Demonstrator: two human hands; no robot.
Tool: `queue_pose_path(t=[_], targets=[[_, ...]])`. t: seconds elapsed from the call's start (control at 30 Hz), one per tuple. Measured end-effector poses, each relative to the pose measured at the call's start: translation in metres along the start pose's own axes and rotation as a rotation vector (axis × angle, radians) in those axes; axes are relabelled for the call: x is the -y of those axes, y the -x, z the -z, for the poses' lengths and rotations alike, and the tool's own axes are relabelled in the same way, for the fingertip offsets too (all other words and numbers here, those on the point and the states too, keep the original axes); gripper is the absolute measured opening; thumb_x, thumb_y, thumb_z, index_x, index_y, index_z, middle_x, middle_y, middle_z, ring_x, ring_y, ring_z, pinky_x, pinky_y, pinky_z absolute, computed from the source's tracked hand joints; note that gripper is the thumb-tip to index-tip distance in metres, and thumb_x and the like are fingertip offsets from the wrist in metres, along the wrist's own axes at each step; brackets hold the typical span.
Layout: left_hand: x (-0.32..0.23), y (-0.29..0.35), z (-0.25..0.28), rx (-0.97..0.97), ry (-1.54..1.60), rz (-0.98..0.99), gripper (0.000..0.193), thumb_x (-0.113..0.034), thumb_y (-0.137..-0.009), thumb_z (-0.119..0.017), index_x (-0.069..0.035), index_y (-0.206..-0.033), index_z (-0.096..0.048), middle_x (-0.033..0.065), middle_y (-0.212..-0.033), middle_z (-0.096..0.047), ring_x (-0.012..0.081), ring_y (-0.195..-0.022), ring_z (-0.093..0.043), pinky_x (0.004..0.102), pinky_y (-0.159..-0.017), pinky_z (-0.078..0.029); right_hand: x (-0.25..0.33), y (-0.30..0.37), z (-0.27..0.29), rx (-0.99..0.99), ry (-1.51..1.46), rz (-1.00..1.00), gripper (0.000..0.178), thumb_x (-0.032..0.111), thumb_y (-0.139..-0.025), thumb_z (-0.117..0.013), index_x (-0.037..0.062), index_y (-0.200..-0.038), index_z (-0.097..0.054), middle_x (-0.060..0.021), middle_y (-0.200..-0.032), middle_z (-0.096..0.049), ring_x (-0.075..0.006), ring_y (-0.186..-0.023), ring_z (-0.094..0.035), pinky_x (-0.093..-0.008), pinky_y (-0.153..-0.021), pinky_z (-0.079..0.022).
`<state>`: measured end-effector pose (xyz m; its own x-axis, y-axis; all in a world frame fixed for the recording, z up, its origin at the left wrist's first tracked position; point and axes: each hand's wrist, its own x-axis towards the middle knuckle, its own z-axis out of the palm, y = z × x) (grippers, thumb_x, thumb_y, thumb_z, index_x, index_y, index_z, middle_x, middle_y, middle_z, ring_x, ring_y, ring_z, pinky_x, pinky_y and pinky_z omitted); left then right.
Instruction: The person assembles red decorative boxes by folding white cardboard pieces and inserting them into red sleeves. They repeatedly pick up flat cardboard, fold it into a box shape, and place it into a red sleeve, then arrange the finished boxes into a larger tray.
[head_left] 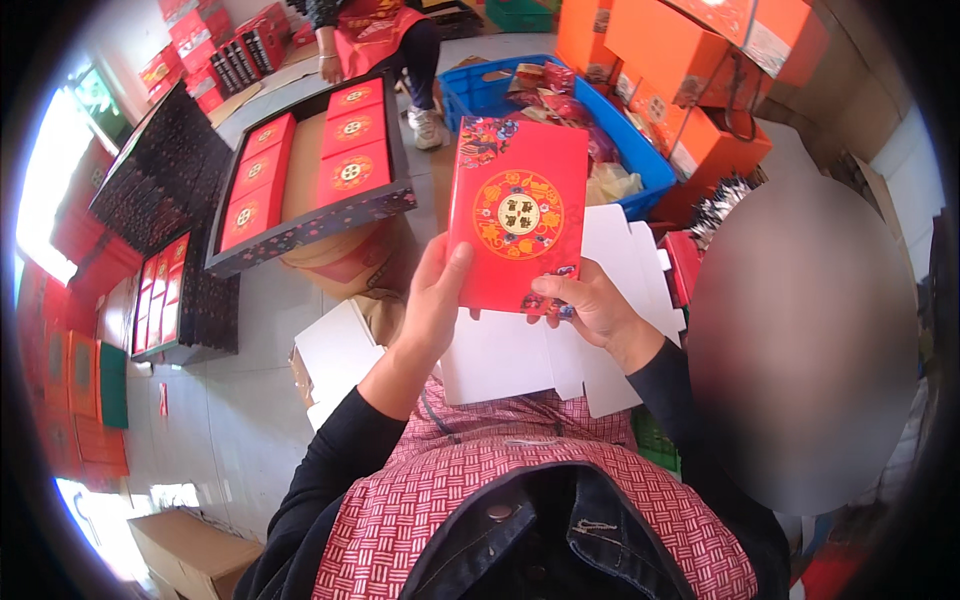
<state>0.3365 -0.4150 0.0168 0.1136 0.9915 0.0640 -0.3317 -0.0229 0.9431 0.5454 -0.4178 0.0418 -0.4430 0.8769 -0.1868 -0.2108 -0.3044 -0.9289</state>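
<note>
A flat red box (520, 215) with a round gold emblem and floral corners is held upright in front of me. My left hand (436, 290) grips its lower left edge, thumb on the front. Around its lower right corner my right hand (590, 305) is closed, the thumb lying across the front face. Beneath my hands, white cardboard sheets (500, 360) with tabs rest over my lap. To the left, a dark patterned tray (310, 235) holds several similar red boxes (352, 130) in two columns, with a bare brown strip between them.
A blue crate (650, 165) with red packets stands beyond the box. Orange boxes (670, 60) are stacked at the far right. Dark open cases (160, 165) stand at left. A co-worker's hand (330, 68) shows at the top. A brown carton (190, 545) sits lower left.
</note>
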Motion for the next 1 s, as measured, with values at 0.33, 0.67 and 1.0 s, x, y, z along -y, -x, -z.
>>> queue_pose_path(t=[0.33,0.67,1.0], targets=[[-0.035,-0.013,0.066,-0.381,0.178,-0.014,0.029,-0.024,-0.094,-0.061,-0.002,-0.111,-0.053,0.0056,-0.087,-0.064,0.0121,-0.061,-0.06,0.0254,-0.046,-0.047,-0.001,-0.027,-0.008,0.021,-0.02,-0.124,0.049,0.028,-0.093,-0.06,0.0019,-0.129,-0.04,-0.0144,-0.111,-0.062,-0.0237,-0.087,-0.067,-0.0331,-0.066,-0.055],[-0.09,-0.129,0.311,-0.921,-0.917,-0.094,0.055,-0.03,-0.081,-0.074,0.001,-0.122,-0.052,0.0174,-0.096,-0.067,0.0225,-0.077,-0.067,0.034,-0.06,-0.053,-0.027,-0.033,0.02,0.008,0.082,-0.191,0.051,0.016,-0.093,-0.057,-0.0012,-0.134,-0.032,-0.0178,-0.114,-0.06,-0.0225,-0.086,-0.065,-0.0298,-0.069,-0.053],[-0.1,-0.125,0.328,-0.63,-0.593,0.284,0.06,-0.037,-0.088,-0.065,-0.013,-0.136,-0.04,0.0112,-0.108,-0.062,0.02,-0.084,-0.063,0.0348,-0.055,-0.051,0.013,-0.086,0.008,0.234,0.313,-0.083,0.04,0.012,-0.092,-0.059,-0.0022,-0.126,-0.044,-0.0152,-0.11,-0.061,-0.0182,-0.087,-0.064,-0.0288,-0.073,-0.052]])
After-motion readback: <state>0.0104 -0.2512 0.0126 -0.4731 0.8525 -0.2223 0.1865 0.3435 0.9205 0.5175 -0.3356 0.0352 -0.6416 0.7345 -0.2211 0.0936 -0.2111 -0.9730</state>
